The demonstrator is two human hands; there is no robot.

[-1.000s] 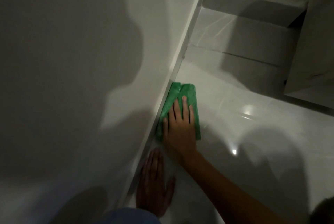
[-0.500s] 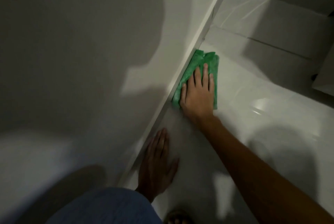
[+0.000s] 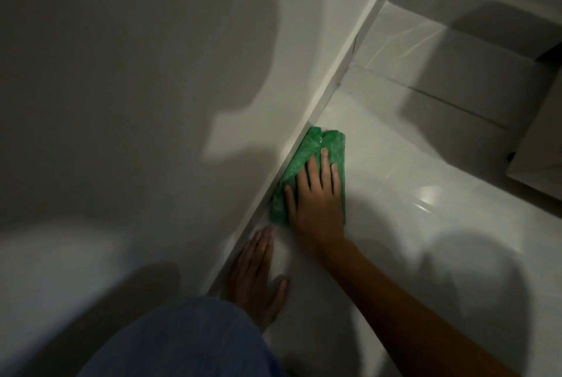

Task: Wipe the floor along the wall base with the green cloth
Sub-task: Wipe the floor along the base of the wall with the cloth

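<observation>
Green cloth [image 3: 313, 170] lies on the white floor [image 3: 425, 255], against the wall base [image 3: 313, 109]. The right hand [image 3: 316, 197] presses it flat, fingers spread. It has slid back slightly, mid-stroke. The left hand [image 3: 255, 273] braces open beside it.

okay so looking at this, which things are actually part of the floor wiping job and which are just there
In the job:
green cloth, pressed flat by the right hand
floor along the wall base
left hand, flat on the floor, bracing

Just there:
white cabinet at the right edge
denim-clad knee
</observation>
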